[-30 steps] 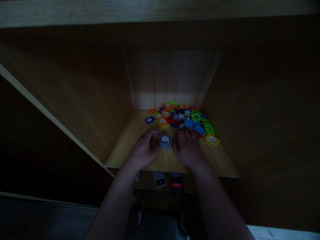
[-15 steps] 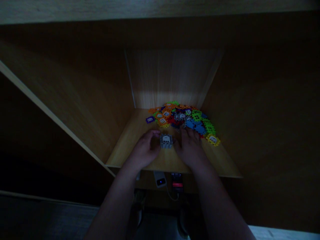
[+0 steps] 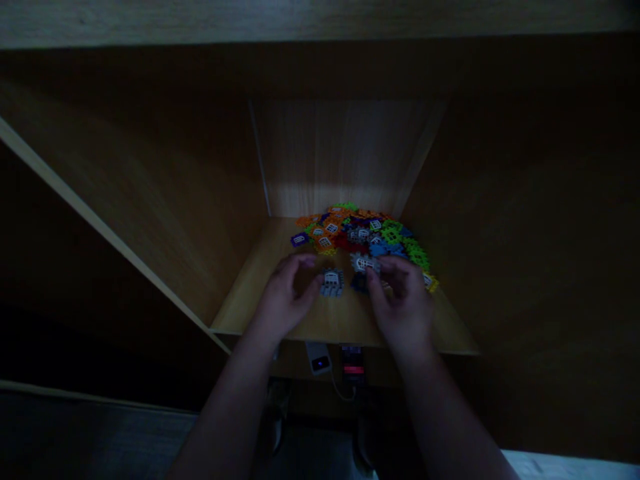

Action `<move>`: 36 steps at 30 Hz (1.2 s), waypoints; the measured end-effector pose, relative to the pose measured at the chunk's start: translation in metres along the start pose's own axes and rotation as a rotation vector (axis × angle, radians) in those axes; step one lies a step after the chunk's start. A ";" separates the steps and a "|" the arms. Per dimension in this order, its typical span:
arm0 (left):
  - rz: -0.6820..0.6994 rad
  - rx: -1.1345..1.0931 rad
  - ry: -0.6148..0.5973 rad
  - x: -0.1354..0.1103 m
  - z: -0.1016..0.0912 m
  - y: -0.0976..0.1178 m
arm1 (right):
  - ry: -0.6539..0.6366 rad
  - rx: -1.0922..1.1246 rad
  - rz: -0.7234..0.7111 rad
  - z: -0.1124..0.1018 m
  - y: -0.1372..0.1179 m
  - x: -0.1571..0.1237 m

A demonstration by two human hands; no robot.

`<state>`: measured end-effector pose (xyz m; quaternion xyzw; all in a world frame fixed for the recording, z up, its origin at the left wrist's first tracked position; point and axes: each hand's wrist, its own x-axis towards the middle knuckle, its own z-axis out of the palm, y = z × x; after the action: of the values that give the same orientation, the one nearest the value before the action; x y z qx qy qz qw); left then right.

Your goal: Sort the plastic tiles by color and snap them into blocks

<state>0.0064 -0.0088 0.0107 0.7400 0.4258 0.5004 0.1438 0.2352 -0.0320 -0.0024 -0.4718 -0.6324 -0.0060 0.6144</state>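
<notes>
My right hand (image 3: 404, 293) pinches a grey interlocking plastic tile (image 3: 363, 263) with a white window insert, held just above the shelf. Below it a dark blue tile (image 3: 359, 283) shows in part. My left hand (image 3: 290, 288) is beside a grey stack of tiles (image 3: 332, 283) with a window piece on top. Its thumb and fingers are apart, and the thumb tip is close to the stack; whether it touches cannot be made out. Behind both hands spreads a pile of colourful tiles (image 3: 350, 240), with orange, red, blue, green and grey ones.
The pile lies on a wooden shelf (image 3: 250, 293) between side panels and a back panel (image 3: 335, 153). A purple tile (image 3: 299, 239) lies at its left, a yellow tile (image 3: 430, 282) at its right. Below the shelf edge are a power bank (image 3: 319, 358) and a lit phone (image 3: 353, 365), with a cable.
My right hand has drawn back from the pile with a grey window tile in its fingers. A dark blue tile now shows beneath it. The left hand stays by the grey stack.
</notes>
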 end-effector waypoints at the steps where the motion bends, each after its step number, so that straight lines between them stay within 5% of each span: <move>1: 0.039 -0.001 0.006 -0.001 -0.001 0.001 | -0.002 -0.005 -0.066 0.000 -0.002 -0.002; 5: 0.241 0.014 -0.044 -0.004 -0.004 0.004 | -0.193 -0.010 -0.432 -0.001 -0.011 -0.004; 9: 0.320 0.015 -0.074 -0.005 -0.006 0.007 | -0.304 0.073 -0.534 0.000 -0.020 -0.004; 12: 0.231 -0.019 -0.058 -0.006 -0.008 0.007 | -0.220 0.028 -0.440 -0.001 -0.021 -0.002; 15: 0.066 -0.073 -0.025 -0.007 -0.009 0.006 | -0.113 -0.133 -0.148 -0.002 -0.017 0.002; 17: -0.001 -0.105 -0.028 -0.008 -0.010 0.004 | -0.170 -0.260 0.019 0.000 -0.010 0.005; 20: -0.032 -0.137 -0.043 -0.008 -0.009 0.002 | -0.344 -0.457 0.075 0.007 0.001 0.005; 24: -0.057 -0.174 -0.044 -0.008 -0.007 0.002 | -0.296 -0.613 0.078 0.012 0.005 0.003; 31: 0.008 -0.117 -0.082 -0.006 -0.007 0.003 | -0.391 0.047 -0.019 0.002 -0.013 0.011; 36: 0.080 -0.113 -0.126 -0.004 -0.010 0.006 | -0.481 0.230 0.000 0.001 -0.014 0.009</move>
<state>-0.0001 -0.0179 0.0162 0.7772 0.3571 0.4813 0.1917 0.2280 -0.0340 0.0125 -0.3866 -0.7569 0.1783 0.4958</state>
